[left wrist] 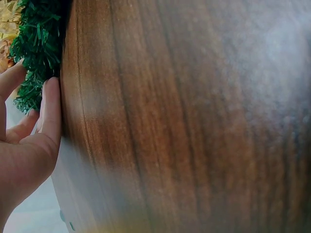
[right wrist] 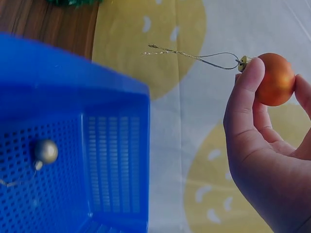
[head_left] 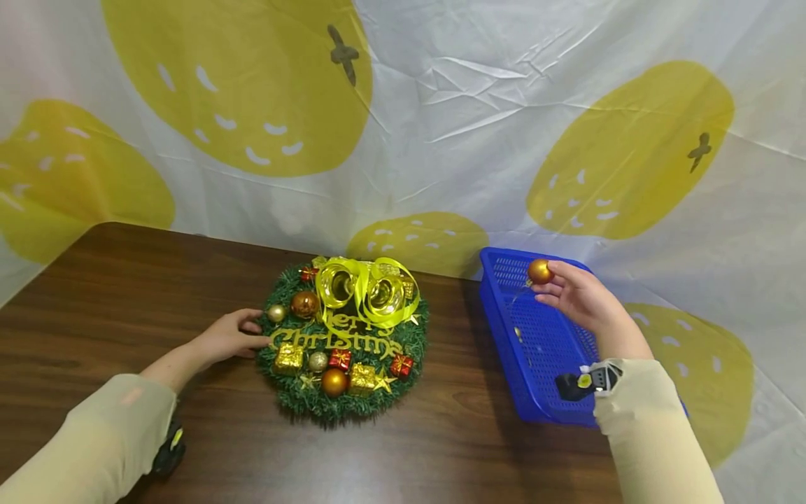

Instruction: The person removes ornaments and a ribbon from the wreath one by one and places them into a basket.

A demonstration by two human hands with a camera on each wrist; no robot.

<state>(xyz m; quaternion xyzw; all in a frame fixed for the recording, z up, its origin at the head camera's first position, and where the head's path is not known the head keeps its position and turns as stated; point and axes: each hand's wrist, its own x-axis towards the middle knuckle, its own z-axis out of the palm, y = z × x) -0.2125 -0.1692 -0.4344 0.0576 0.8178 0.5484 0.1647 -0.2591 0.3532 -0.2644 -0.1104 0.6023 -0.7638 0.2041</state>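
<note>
A green Christmas wreath [head_left: 346, 406] lies on the table, decorated with gold "Merry Christmas" lettering, baubles, small gift boxes, and gold bells with a yellow ribbon. My left hand [head_left: 229, 336] grips its left edge; the left wrist view shows thumb and fingers around the green tinsel [left wrist: 39, 43]. Above the blue basket [head_left: 504, 350], my right hand [head_left: 585, 297] pinches a matte orange-gold bauble [head_left: 539, 271] between thumb and fingertips. From the cap of that bauble [right wrist: 276, 80], a gold string loop [right wrist: 194, 57] sticks out in the right wrist view.
The basket stands to the right of the wreath, near the back curtain [head_left: 453, 140]. Inside it lies a small pale gold bauble [right wrist: 46, 151] with its string. Dark wooden tabletop [head_left: 441, 448] runs between wreath and basket.
</note>
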